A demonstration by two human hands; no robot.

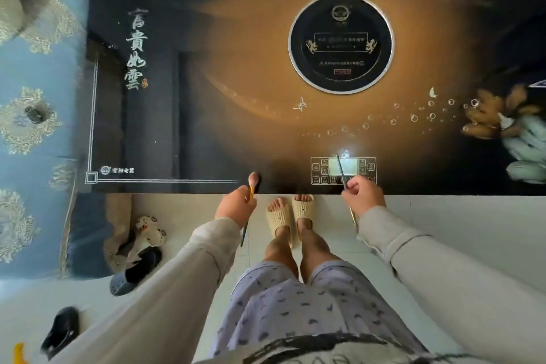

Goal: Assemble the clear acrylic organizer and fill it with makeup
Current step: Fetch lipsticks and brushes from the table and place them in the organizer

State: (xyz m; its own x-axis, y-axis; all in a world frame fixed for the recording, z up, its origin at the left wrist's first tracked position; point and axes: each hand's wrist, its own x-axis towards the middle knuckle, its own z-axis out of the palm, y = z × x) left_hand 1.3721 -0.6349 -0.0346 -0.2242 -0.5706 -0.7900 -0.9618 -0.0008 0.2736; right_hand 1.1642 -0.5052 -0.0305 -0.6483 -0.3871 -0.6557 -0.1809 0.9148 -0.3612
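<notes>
While organizer stays out of view, you stand at bench (266,139) near edge. Left hand (235,203) grips fluffy brush (253,180), bristles forward. Right hand (365,196) grips thin brush (341,170), axis forward over control panel (366,170). Neither hand nearer.

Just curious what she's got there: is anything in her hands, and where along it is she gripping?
Left hand grips a makeup brush mid-handle, bristles up. Right hand grips a thin dark pencil-like stick near its middle.

Pale grey long sleeves (183,269); lilac patterned shorts (310,304); cream ribbed slide sandals (279,217).
</notes>
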